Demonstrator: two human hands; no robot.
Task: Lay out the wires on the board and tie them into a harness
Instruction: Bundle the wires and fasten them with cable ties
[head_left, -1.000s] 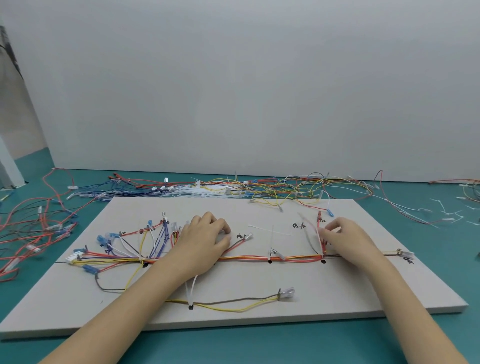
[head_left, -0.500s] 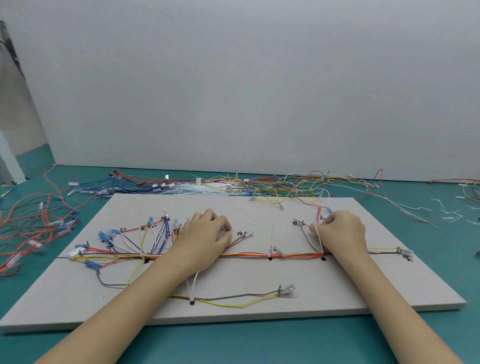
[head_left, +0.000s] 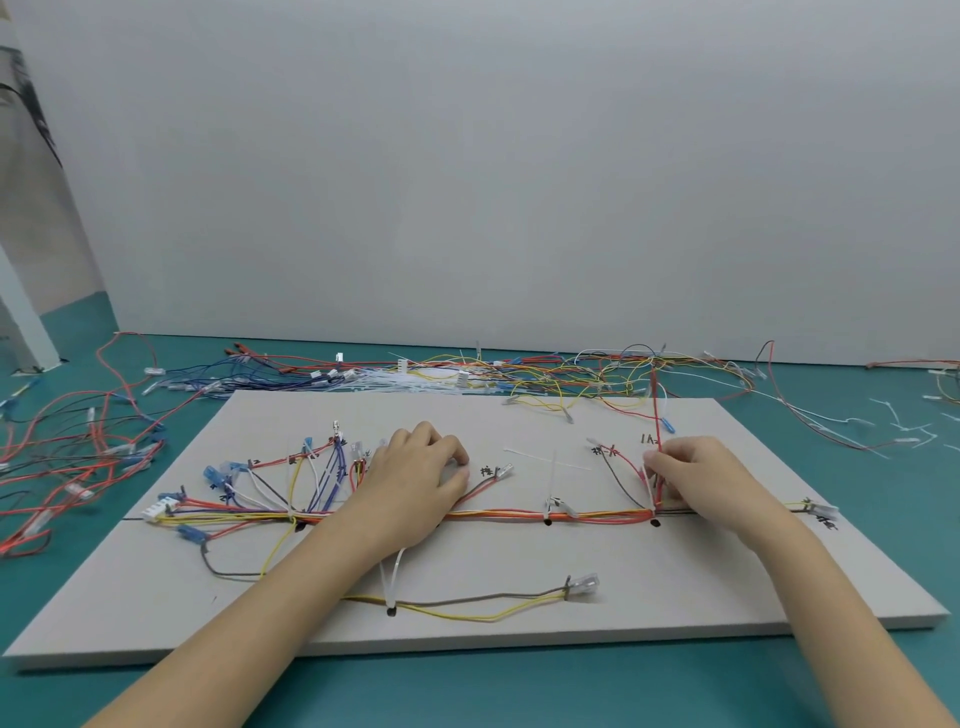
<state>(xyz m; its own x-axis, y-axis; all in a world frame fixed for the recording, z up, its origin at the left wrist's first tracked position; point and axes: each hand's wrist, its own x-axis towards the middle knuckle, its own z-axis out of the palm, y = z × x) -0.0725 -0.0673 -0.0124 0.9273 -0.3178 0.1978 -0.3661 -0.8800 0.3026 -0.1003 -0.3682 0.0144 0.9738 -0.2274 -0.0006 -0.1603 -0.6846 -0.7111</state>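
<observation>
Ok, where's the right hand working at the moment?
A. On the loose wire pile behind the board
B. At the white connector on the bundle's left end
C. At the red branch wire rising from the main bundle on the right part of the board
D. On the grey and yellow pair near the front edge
C: the right hand has its fingertips on the red branch wire just above where it leaves the main bundle, on the board.

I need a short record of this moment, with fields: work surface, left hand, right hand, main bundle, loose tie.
work surface: grey board on a teal table
left hand: left hand rests on the wire bundle
right hand: right hand pinches a red wire
main bundle: orange and yellow wire bundle along the board
loose tie: white cable tie between the hands
</observation>
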